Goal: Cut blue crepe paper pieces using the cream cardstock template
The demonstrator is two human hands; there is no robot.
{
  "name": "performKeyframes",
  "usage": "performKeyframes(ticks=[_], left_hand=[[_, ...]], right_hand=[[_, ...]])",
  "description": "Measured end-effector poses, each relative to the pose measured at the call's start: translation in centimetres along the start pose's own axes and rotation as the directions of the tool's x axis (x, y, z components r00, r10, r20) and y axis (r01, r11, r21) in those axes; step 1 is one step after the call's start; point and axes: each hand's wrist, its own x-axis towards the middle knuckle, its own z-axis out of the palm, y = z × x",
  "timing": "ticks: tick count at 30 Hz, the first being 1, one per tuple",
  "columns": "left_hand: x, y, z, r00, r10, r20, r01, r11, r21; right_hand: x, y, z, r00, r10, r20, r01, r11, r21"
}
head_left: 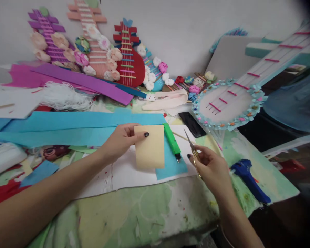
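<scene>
Pinched between thumb and fingers of my left hand (126,137) is a pale yellow rectangle of paper (150,151), held by its upper left corner above a white sheet (129,179). My right hand (213,163) grips a small pair of gold-handled scissors (192,146), blades pointing up and away, apart from the paper. Between the two hands lies a green utility knife (172,139), partly on a light blue paper piece (172,170). The yellow paper hides some of the blue piece and the sheet. To the right of my right hand rests a blue glue gun (251,181).
Long light blue strips (80,120) cross the table on the left. A black phone (192,124) lies behind the scissors. Along the wall lean several decorated lute shapes, one red (134,67). A larger flower-edged instrument (229,103) overhangs at the right, near the table's edge.
</scene>
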Motion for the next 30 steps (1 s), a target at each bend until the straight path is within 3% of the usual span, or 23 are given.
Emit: performKeyframes(ticks=[5, 12, 15, 18, 19, 21, 24, 30], left_hand=[[0.4, -0.2, -0.5, 0.996, 0.03, -0.085, -0.037, 0.996, -0.079], [0.1, -0.4, 0.0, 0.988, 0.099, -0.117, -0.107, 0.992, -0.064], [-0.2, -0.3, 0.1, 0.986, 0.107, -0.131, -0.115, 0.992, -0.055], [-0.4, 0.0, 0.3, 0.984, 0.104, -0.147, -0.111, 0.993, -0.044], [-0.5, 0.0, 0.4, 0.983, 0.103, -0.153, -0.11, 0.993, -0.037], [-0.6, 0.1, 0.5, 0.981, 0.101, -0.167, -0.107, 0.994, -0.028], [-0.5, 0.1, 0.7, 0.98, 0.098, -0.173, -0.104, 0.994, -0.024], [-0.5, 0.4, 0.3, 0.976, 0.115, -0.187, -0.118, 0.993, -0.006]], right_hand=[[2.7, 2.0, -2.0, 0.984, 0.056, -0.166, -0.122, 0.9, -0.419], [3.4, 3.7, -2.1, 0.993, 0.016, -0.117, -0.091, 0.732, -0.675], [3.1, 3.6, -2.0, 0.993, -0.065, -0.094, -0.022, 0.697, -0.717], [2.0, 2.2, -1.6, 0.959, -0.257, -0.12, 0.141, 0.799, -0.585], [1.5, 1.4, -1.3, 0.947, -0.307, -0.097, 0.228, 0.852, -0.471], [0.4, -0.6, -0.4, 0.934, -0.353, 0.054, 0.357, 0.924, -0.138], [-0.7, -3.3, 1.4, 0.883, -0.339, 0.324, 0.264, 0.93, 0.255], [-0.1, -5.7, 3.9, 0.806, -0.37, 0.462, 0.239, 0.917, 0.318]])
